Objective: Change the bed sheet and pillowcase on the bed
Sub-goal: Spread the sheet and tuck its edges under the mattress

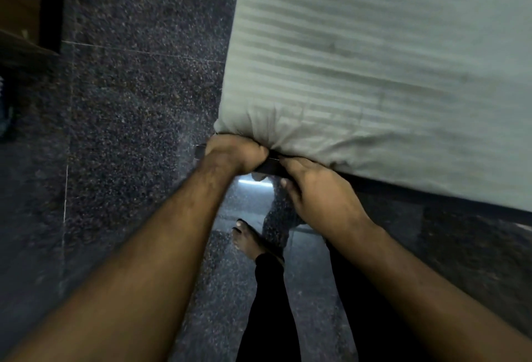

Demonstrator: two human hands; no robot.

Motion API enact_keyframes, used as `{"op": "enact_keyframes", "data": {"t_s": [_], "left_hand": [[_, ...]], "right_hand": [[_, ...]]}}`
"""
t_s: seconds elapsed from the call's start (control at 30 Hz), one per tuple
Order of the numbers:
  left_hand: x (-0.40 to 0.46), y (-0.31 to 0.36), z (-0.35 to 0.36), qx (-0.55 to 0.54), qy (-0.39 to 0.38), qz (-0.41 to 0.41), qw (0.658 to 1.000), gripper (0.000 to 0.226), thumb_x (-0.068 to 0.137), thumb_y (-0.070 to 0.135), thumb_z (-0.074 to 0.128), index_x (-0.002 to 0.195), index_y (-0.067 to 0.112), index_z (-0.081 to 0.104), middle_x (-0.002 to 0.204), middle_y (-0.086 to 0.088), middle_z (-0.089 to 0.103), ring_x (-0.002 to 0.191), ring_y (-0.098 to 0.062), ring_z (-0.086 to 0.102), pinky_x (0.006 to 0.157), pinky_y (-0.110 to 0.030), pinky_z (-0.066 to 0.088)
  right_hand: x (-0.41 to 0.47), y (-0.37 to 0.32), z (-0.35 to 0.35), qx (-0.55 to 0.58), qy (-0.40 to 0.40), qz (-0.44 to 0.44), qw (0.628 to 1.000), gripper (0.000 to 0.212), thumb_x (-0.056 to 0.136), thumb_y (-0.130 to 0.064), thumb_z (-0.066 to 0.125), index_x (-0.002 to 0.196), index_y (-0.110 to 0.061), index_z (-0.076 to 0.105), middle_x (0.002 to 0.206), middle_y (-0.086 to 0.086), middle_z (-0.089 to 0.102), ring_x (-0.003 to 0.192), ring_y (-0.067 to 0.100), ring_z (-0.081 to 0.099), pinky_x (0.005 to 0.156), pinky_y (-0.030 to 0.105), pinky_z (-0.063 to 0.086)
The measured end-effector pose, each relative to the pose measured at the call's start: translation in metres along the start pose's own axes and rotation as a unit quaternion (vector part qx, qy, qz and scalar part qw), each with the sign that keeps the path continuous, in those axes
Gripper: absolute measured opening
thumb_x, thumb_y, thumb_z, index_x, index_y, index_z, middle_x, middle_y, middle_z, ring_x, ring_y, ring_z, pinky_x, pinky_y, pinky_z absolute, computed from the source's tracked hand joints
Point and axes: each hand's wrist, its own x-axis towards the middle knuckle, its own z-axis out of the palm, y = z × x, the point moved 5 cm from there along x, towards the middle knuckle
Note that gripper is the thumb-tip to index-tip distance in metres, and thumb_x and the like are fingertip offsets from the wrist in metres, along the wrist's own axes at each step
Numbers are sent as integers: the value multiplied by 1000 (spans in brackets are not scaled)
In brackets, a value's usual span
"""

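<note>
Grey striped bed sheet (374, 59) covers the mattress, and its corner is bunched up at the near edge. The left hand (233, 154) is curled tight around that bunched corner. The right hand (313, 189) pinches the dark bed frame (270, 167) just under it. A bare foot (247, 239) stands on the speckled floor (138, 88) below.
</note>
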Motion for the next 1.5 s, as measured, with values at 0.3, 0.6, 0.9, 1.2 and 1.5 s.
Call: {"op": "enact_keyframes", "data": {"t_s": [0.3,0.6,0.9,1.2,1.5], "left_hand": [[-85,-15,-3,-214,320,20,923,33,94,32,63,68,12,68,61,-7,65,61,-35,62,52,-33,38],[-49,-61,-7,-293,272,-52,915,24,93,28,68,110,12,65,111,-13,66,103,-35,62,87,-43,51],[-54,-75,4,-282,308,20,909,20,93,10,57,84,21,43,88,-3,53,84,-29,52,70,-41,44],[-59,-86,-1,-220,278,-52,934,20,96,12,52,88,27,41,90,-2,46,90,-35,55,68,-38,32],[-38,-45,-44,-393,258,-57,881,35,105,36,48,132,14,52,127,-10,63,109,-23,58,88,-31,40]], "right_hand": [[8,8,-27,-19,206,-102,973,20,93,-18,64,112,-11,67,98,9,59,87,31,57,72,41,49],[52,-17,-16,-144,160,-173,961,27,91,-35,69,108,-16,62,113,7,59,101,29,54,79,42,44],[50,-33,-5,-82,201,-169,961,13,90,-22,69,90,-13,59,97,7,58,90,30,56,77,43,45],[67,-39,-15,-93,120,-215,965,22,83,-27,79,90,-14,62,90,2,60,74,25,64,50,32,46],[123,11,-66,-57,241,16,969,48,94,-40,59,136,-17,54,141,9,49,121,32,49,97,45,44]]}}
